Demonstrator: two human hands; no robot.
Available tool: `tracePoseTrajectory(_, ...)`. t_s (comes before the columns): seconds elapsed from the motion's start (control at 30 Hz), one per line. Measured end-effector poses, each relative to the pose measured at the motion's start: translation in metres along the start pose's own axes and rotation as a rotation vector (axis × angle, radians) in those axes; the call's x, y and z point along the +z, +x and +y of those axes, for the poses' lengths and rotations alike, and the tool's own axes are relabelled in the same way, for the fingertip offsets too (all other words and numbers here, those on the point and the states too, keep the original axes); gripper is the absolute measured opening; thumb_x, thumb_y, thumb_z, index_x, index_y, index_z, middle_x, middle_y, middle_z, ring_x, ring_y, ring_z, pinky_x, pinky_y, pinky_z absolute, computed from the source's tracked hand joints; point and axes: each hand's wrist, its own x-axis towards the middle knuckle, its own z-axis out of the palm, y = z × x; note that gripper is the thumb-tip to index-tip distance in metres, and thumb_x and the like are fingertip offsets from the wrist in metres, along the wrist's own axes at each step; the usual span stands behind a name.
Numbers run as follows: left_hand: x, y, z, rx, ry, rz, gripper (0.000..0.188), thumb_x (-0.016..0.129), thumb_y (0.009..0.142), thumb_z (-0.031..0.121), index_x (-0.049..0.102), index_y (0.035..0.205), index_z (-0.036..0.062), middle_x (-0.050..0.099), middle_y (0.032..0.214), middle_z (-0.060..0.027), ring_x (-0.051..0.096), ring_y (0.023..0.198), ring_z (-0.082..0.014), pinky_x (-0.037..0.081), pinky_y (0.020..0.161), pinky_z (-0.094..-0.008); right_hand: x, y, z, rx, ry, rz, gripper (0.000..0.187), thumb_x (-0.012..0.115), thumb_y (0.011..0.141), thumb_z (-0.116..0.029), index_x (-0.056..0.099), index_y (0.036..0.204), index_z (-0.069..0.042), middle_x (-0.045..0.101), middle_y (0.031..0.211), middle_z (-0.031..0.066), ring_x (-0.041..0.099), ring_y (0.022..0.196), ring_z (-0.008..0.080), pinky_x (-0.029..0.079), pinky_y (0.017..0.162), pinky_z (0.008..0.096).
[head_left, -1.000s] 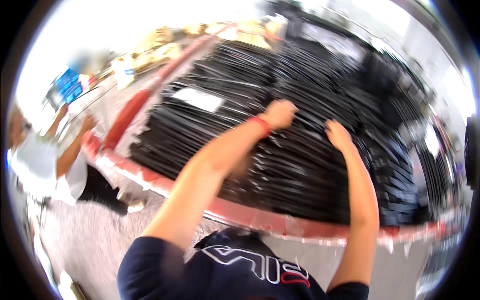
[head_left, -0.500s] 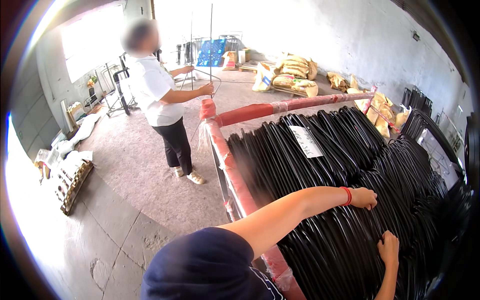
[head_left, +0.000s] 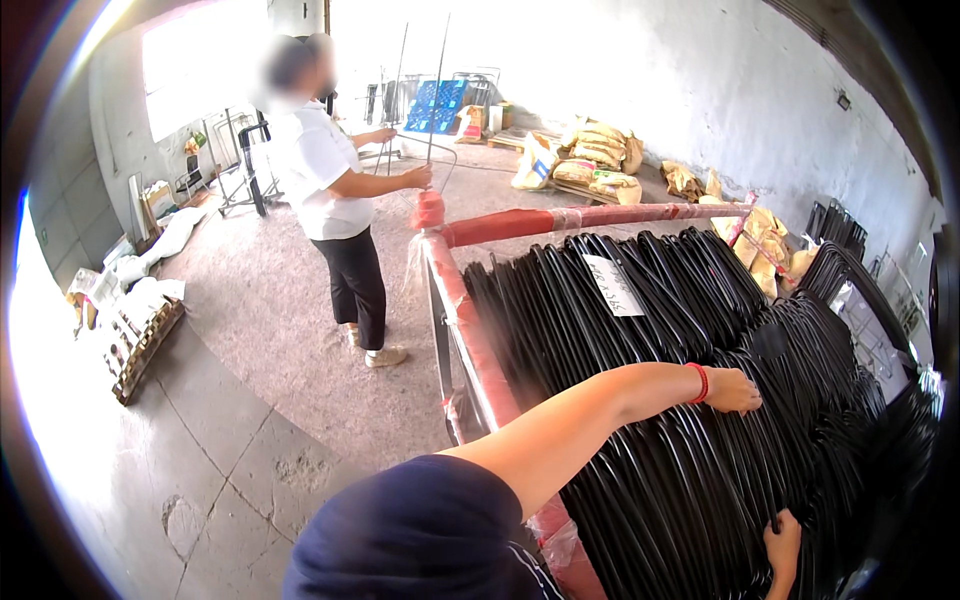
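Note:
Closely packed black bent tubes with rounded corners fill a rack in front of me, in overlapping rows. My left hand, with a red cord bracelet at the wrist, reaches across the stack from a navy sleeve. Its fingers are curled down at the tubes near the middle of the stack; their tips are hidden. Lower down, nearer to me, my right hand has its fingers closed around a black tube. A white paper sheet with handwriting lies on the far tubes.
Red wrapping covers the rack's rail. Beyond its far left corner a person in a white shirt holds a thin metal wire frame. Yellowish sacks are piled on a pallet by the wall. A loaded wooden pallet stands at left.
My right hand has moved nearer to me along the tubes. My left hand stays around the same spot, its fingers turned slightly lower. The view has shifted a little.

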Motion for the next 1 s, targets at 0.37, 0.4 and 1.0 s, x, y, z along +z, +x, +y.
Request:
tracePoseTrajectory(0.37,-0.056,0.028,-0.001,0.023,0.041,0.165,0.014,0.056,0.076,0.014,0.047,0.076,0.0039,0.052,0.072,-0.0076,0.054,0.072,-0.0224,0.046,0.063,-0.0321,-0.011,-0.042,0.047,0.150,0.640,0.287,0.032,0.043,0.089,-0.024,0.047,0.066,-0.001,0.036,0.048,0.0009,0.036,0.039,0.0084,0.031,0.040,0.0245)
tracePoseTrajectory(0.4,-0.058,0.025,-0.003,0.003,0.037,0.157,0.013,0.056,0.075,0.013,0.047,0.077,0.0039,0.052,0.073,-0.0079,0.054,0.073,-0.0229,0.046,0.064,-0.0325,-0.030,-0.049,0.003,0.192,0.690,0.223,0.032,0.042,0.089,-0.021,0.049,0.065,-0.001,0.038,0.048,0.0006,0.038,0.042,0.0090,0.035,0.045,0.0250)
tracePoseTrajectory(1.0,-0.098,-0.039,-0.001,-0.363,-0.147,-0.323,0.041,0.058,0.077,0.029,0.051,0.115,0.0131,0.030,0.130,-0.0136,0.032,0.118,-0.0315,0.039,0.089,-0.0427,-0.037,-0.059,-0.013,0.130,0.861,0.239,0.021,0.051,0.084,-0.023,0.050,0.074,-0.004,0.042,0.060,0.0005,0.039,0.052,0.0090,0.034,0.048,0.0231)
